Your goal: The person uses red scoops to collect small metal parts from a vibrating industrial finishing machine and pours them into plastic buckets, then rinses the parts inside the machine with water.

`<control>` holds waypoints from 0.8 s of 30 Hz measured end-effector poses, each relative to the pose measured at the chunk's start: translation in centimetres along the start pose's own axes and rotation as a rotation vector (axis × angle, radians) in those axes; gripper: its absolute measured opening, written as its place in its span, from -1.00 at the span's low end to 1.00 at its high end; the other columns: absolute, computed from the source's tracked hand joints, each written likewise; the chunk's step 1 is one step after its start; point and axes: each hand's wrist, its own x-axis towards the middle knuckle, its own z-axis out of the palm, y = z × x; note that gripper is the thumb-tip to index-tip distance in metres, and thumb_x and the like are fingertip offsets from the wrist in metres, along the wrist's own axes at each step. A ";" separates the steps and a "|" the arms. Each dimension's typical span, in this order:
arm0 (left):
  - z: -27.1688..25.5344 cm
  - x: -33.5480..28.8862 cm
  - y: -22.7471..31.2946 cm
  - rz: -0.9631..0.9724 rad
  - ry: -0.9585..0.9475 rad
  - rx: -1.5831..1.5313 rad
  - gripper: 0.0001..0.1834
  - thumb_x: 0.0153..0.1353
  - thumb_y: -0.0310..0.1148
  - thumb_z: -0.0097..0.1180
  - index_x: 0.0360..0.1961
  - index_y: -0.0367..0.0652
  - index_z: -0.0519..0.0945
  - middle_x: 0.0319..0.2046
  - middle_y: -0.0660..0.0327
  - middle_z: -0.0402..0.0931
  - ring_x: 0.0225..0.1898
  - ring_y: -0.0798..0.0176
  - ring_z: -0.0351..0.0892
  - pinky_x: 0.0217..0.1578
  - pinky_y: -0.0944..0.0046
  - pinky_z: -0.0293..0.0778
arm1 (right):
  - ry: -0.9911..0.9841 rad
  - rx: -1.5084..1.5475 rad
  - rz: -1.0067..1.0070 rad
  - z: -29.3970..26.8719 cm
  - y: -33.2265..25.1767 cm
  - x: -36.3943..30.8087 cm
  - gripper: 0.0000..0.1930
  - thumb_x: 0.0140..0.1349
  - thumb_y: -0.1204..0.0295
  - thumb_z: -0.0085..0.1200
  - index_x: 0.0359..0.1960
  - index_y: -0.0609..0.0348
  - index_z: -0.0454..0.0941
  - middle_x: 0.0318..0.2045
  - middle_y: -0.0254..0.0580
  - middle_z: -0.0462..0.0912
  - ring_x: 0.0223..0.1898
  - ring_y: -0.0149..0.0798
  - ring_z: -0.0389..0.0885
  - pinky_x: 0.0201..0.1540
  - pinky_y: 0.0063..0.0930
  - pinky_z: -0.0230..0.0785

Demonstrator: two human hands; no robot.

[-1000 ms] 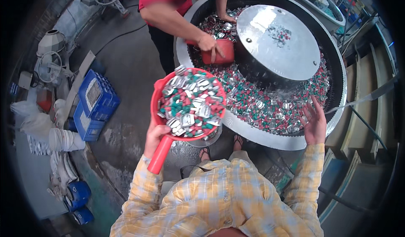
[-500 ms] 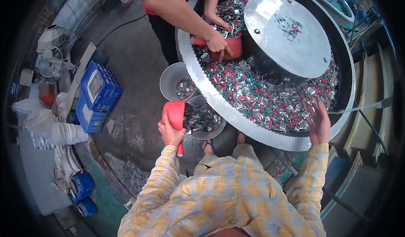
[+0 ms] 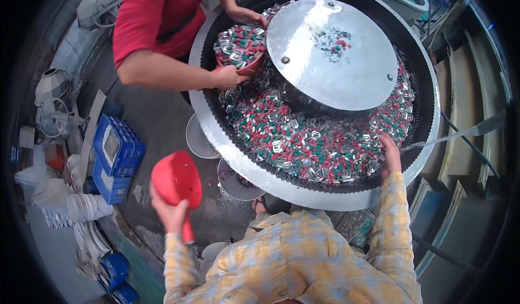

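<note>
My left hand grips a red plastic scoop, tilted so that its inside shows, with only a few specks in it. To its right, below the machine, stands a grey bucket partly under the rim. My right hand is open, fingers outstretched, at the right inner wall of a large round tumbling bowl. Mixed red and green pellets and shiny metal pieces fill the bowl's ring. Beside that hand, a thin water stream runs from a nozzle.
Across the bowl, a co-worker in a red shirt holds a heaped red scoop. A round metal lid covers the bowl's centre. Another grey bucket stands beside the machine. Blue crates are stacked at the left; wooden-edged troughs lie right.
Pieces were pouring from my scoop into the bucket; now the scoop is almost empty and has moved left and lower. The co-worker has lifted a filled scoop. My view has shifted.
</note>
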 end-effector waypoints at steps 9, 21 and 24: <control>1.1 4.8 19.4 0.031 -0.461 -0.582 0.05 -0.38 -0.38 0.21 0.22 -0.21 -0.05 0.12 0.06 0.10 0.17 0.13 0.12 0.15 0.21 0.10 | 0.080 -0.741 0.281 -1.6 6.5 9.7 -0.22 -0.18 -0.03 0.11 0.10 0.11 0.25 0.02 0.07 0.32 0.11 -0.04 0.24 0.13 -0.22 0.06; 21.4 7.2 18.3 0.435 -0.759 0.743 0.12 -0.44 -0.31 0.30 0.23 0.12 -0.07 -0.17 -0.12 0.15 -0.16 -0.22 0.27 -0.21 -0.03 0.41 | -0.068 -1.016 0.503 -0.3 9.0 11.9 0.08 -0.42 -0.28 0.08 0.25 -0.24 -0.02 0.21 0.23 -0.06 0.22 0.18 -0.02 0.23 -0.14 -0.14; 22.5 7.8 17.6 0.358 -0.908 0.656 0.10 -0.42 -0.30 0.25 0.24 0.17 -0.09 -0.15 -0.14 0.13 -0.13 -0.24 0.24 -0.19 0.01 0.41 | -0.159 -0.973 0.537 -0.1 10.0 11.7 0.06 -0.37 -0.29 0.04 0.25 -0.15 -0.01 0.19 0.25 0.01 0.22 0.16 -0.01 0.23 -0.20 -0.12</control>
